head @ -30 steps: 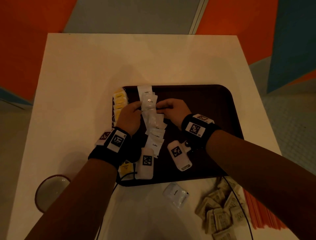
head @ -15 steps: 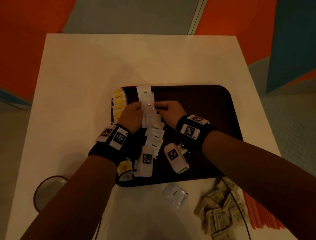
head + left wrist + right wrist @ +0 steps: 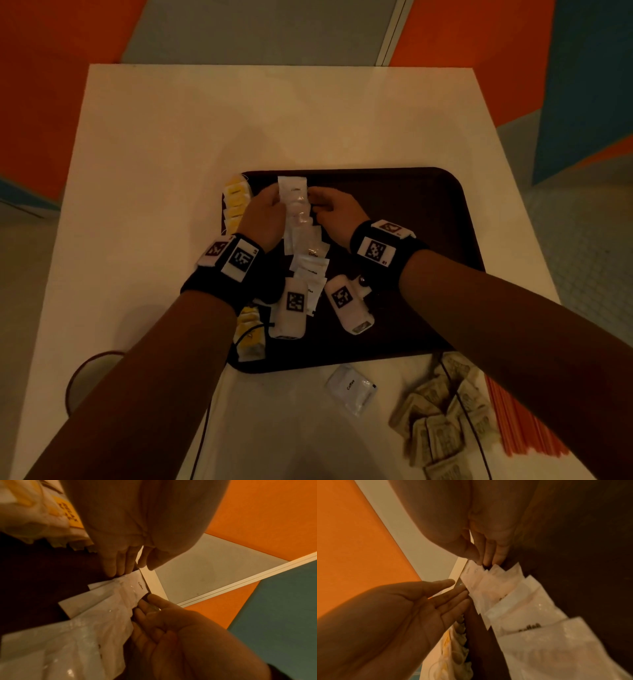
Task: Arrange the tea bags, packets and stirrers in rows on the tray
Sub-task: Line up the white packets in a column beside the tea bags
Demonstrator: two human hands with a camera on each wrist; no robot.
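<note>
A dark brown tray [image 3: 411,212] lies on the white table. Yellow tea bags [image 3: 236,202] run in a row along its left edge. Beside them lies an overlapping row of white coffee packets [image 3: 301,236]. My left hand [image 3: 270,205] and right hand [image 3: 325,205] flank the far end of this row. Straight fingers of each hand touch the packets' side edges. In the left wrist view the left hand [image 3: 120,563] meets the packets [image 3: 109,601] from above and the right hand [image 3: 154,609] from below. The right wrist view shows the right hand [image 3: 489,555] and the left hand [image 3: 450,595] against the packets [image 3: 513,601].
One loose coffee packet [image 3: 351,389] lies on the table in front of the tray. A heap of brown packets [image 3: 442,421] and orange stirrers [image 3: 520,421] sit at the near right. A round bowl [image 3: 82,377] stands at the near left. Another yellow tea bag [image 3: 251,334] lies at the tray's near left corner.
Both hands have slid a little along the white packet row toward its far end, still flanking it. The packets there now lie closer in line.
</note>
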